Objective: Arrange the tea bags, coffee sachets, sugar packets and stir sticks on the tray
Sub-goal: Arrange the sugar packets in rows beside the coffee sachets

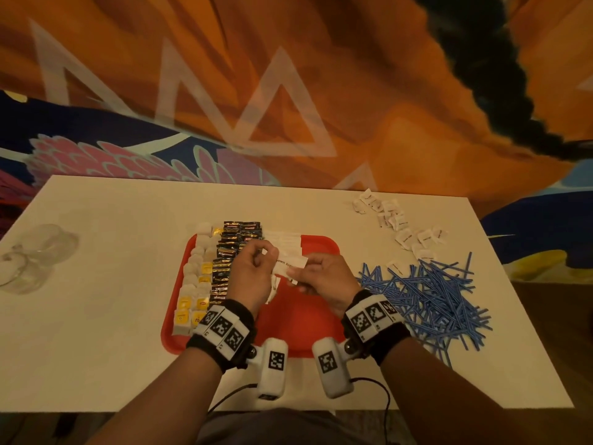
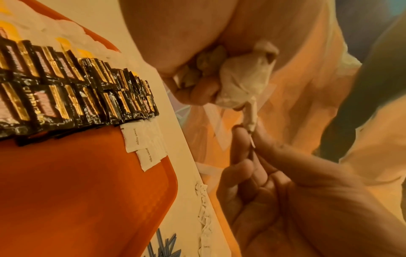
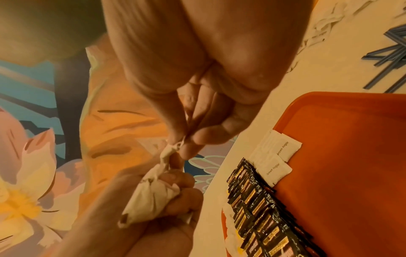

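Observation:
A red tray (image 1: 308,332) holds a column of tea bags (image 1: 192,284), a row of black coffee sachets (image 1: 229,255) and a few white brown-sugar packets (image 1: 285,244) at its far edge. Above the tray my left hand (image 1: 264,253) grips a bunch of sugar packets (image 2: 241,83). My right hand (image 1: 305,269) pinches the end of one packet (image 1: 290,264) from that bunch between thumb and fingers. In the right wrist view the pinch (image 3: 183,140) sits just above the bunch (image 3: 151,200), beside the laid packets (image 3: 276,156).
Loose sugar packets (image 1: 398,223) lie scattered at the table's back right. A heap of blue stir sticks (image 1: 426,300) lies right of the tray. Clear plastic cups or lids (image 1: 35,255) sit at the far left. The tray's right half is bare red.

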The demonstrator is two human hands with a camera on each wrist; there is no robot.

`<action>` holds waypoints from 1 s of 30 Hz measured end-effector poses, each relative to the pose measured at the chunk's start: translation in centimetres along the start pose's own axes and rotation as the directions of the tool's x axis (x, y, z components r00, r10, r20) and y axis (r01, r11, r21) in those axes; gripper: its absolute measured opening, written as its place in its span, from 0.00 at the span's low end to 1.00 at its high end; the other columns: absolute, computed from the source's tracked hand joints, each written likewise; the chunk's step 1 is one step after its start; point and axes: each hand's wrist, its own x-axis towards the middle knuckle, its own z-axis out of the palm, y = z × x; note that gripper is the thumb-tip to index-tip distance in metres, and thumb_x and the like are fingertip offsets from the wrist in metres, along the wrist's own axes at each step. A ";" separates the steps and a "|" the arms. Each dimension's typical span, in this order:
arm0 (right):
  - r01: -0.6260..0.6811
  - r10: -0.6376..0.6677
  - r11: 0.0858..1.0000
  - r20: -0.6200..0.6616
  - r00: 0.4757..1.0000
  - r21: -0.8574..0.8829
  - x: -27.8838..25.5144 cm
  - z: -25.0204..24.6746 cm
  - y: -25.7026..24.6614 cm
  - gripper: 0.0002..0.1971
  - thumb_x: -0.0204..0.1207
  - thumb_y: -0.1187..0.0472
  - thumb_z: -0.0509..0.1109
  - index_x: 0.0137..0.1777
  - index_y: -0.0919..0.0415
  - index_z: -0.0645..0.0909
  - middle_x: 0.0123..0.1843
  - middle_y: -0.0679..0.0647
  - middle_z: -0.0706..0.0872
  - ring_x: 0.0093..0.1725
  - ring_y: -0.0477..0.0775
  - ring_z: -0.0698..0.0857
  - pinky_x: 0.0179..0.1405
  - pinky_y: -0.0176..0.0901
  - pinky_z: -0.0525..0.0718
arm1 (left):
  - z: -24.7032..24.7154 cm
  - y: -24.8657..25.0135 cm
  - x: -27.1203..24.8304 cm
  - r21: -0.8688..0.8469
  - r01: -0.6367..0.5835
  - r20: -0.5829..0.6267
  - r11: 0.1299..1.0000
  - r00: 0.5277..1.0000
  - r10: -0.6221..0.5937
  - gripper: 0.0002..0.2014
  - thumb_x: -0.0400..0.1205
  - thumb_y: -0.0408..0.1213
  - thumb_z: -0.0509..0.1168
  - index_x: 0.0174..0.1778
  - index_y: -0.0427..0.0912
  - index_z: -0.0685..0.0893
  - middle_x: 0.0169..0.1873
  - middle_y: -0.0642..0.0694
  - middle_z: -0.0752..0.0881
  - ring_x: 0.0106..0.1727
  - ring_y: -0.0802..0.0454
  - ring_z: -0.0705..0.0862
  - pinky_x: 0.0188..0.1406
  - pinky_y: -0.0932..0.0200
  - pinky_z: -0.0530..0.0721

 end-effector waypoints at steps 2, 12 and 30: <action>0.000 0.000 1.000 -0.006 1.000 -0.009 0.0 0.4 0.1 0.07 0.72 0.71 0.78 0.49 0.66 0.85 0.35 0.57 0.90 0.31 0.46 0.88 0.27 0.33 0.82 | -0.7 -0.1 0.1 -0.006 0.025 0.068 1.000 0.997 -0.025 0.05 0.85 0.38 0.68 0.44 0.44 0.84 0.22 0.55 0.71 0.23 0.61 0.67 0.25 0.63 0.67; -0.087 0.098 0.994 -0.171 0.980 0.071 0.7 2.9 1.9 0.14 0.80 0.58 0.73 0.54 0.71 0.84 0.35 0.57 0.85 0.29 0.49 0.85 0.27 0.36 0.80 | -3.9 -1.7 0.4 -0.013 0.121 0.211 0.993 0.971 -0.115 0.05 0.80 0.38 0.75 0.49 0.45 0.92 0.47 0.42 0.92 0.53 0.38 0.89 0.60 0.34 0.85; -0.206 0.118 0.933 -0.291 0.950 -0.296 7.1 -0.3 7.0 0.11 0.73 0.54 0.79 0.50 0.59 0.89 0.35 0.47 0.88 0.32 0.40 0.83 0.34 0.34 0.80 | -3.8 -5.9 3.1 -0.034 0.359 -0.019 0.933 0.933 -0.360 0.04 0.84 0.40 0.70 0.48 0.47 0.91 0.25 0.53 0.85 0.28 0.60 0.81 0.34 0.63 0.79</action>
